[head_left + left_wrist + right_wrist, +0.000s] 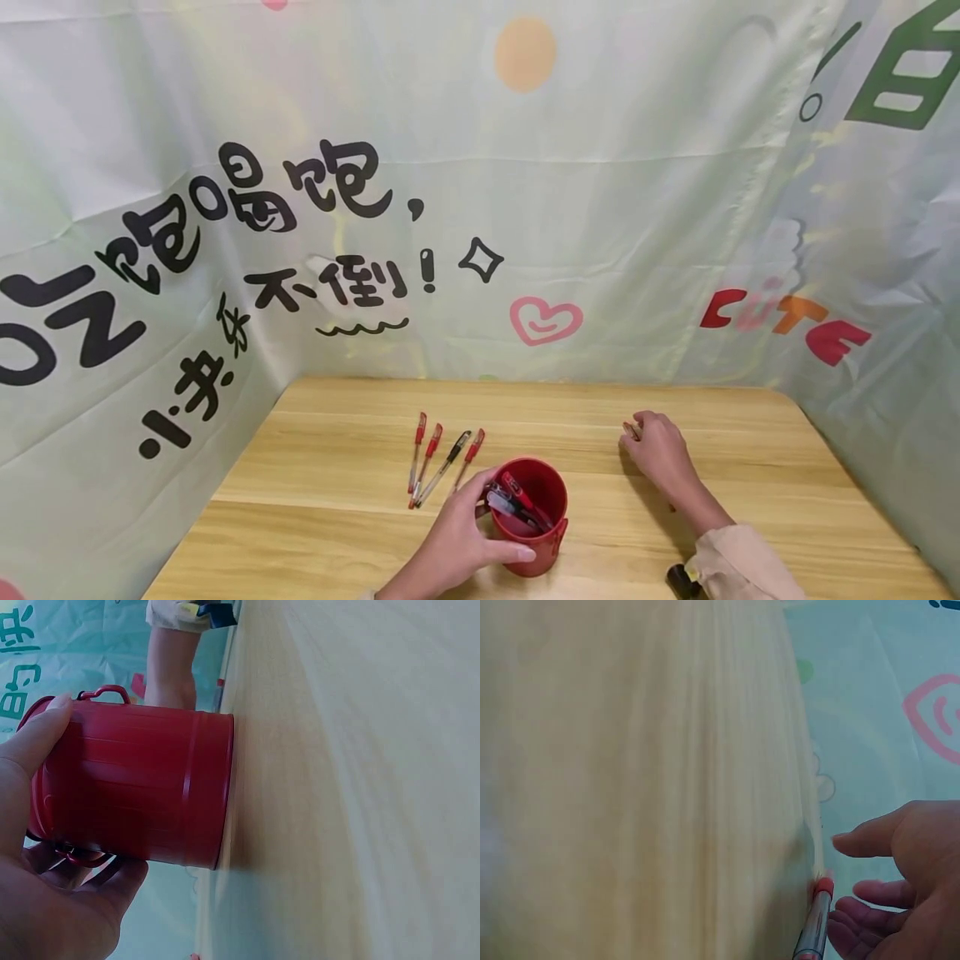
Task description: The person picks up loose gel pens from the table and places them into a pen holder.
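Observation:
A small red bucket [558, 533] with side handles stands upright on the wooden table, several red- and black-capped gel pens [517, 500] leaning inside it. My left hand [457, 537] grips its side near the rim, thumb in front. In the left wrist view, the thumb lies along the bucket wall [142, 780] and the fingers bend under a handle. Farther right, my right hand [660, 450] hovers low over the table. A clear-barreled pen with a red end [815, 922] lies beside its fingers in the right wrist view, the thumb apart from it; the hand hides most of this pen in the head view.
Left of the bucket, several gel pens lie side by side on the table [337, 475], including a black-capped pen [444, 467] and a red-capped pen [418, 450]. A printed cloth backdrop [630, 250] rises behind the table's back edge and along both sides.

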`<state>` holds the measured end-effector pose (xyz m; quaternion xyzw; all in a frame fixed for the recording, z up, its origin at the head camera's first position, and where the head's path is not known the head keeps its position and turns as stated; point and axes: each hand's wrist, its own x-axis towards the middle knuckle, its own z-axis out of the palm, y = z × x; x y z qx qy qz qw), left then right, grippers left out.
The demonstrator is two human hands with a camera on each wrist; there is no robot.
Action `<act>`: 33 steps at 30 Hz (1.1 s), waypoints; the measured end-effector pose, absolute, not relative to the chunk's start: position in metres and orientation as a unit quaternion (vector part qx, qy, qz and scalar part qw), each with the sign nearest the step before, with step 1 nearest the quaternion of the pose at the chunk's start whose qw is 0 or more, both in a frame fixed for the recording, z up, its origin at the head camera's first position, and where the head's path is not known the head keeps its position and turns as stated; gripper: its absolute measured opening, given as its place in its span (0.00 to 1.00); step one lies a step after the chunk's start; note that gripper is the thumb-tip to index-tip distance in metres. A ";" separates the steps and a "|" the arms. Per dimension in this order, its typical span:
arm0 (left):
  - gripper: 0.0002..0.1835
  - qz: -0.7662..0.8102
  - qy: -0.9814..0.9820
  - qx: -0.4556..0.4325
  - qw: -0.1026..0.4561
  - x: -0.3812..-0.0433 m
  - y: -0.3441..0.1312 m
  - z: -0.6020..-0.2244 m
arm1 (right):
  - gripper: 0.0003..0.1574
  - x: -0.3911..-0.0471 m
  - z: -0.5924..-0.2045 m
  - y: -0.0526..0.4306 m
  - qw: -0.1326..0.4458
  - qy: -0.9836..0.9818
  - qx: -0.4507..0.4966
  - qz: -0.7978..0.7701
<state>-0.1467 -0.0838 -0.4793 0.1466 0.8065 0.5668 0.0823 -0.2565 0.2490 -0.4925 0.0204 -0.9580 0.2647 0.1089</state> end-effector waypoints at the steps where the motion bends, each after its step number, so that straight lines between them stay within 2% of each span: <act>1: 0.49 0.567 0.806 0.147 0.082 -0.147 -0.084 -0.479 | 0.29 -0.258 -0.493 0.250 0.102 -0.959 0.019 0.263; 4: 0.49 0.570 0.804 0.149 0.083 -0.147 -0.084 -0.480 | 0.30 -0.261 -0.493 0.251 0.085 -0.961 0.014 0.262; 7: 0.49 0.571 0.802 0.152 0.082 -0.147 -0.085 -0.480 | 0.27 -0.265 -0.491 0.251 0.072 -0.963 0.014 0.260; 12: 0.50 0.569 0.804 0.152 0.080 -0.147 -0.085 -0.480 | 0.10 -0.270 -0.490 0.250 0.064 -0.965 0.018 0.253; 14: 0.50 0.568 0.805 0.151 0.079 -0.147 -0.085 -0.480 | 0.12 -0.271 -0.490 0.250 0.065 -0.966 0.019 0.248; 18: 0.49 0.569 0.804 0.152 0.078 -0.147 -0.085 -0.480 | 0.23 -0.271 -0.487 0.249 0.056 -0.970 0.019 0.237; 22: 0.49 0.569 0.804 0.154 0.077 -0.147 -0.085 -0.480 | 0.23 -0.270 -0.483 0.249 0.037 -0.972 0.018 0.233; 27: 0.49 0.571 0.802 0.156 0.078 -0.147 -0.085 -0.479 | 0.07 -0.271 -0.475 0.250 0.017 -0.974 0.014 0.227; 33: 0.49 0.569 0.804 0.154 0.078 -0.146 -0.085 -0.479 | 0.18 -0.269 -0.471 0.251 0.003 -0.971 0.004 0.241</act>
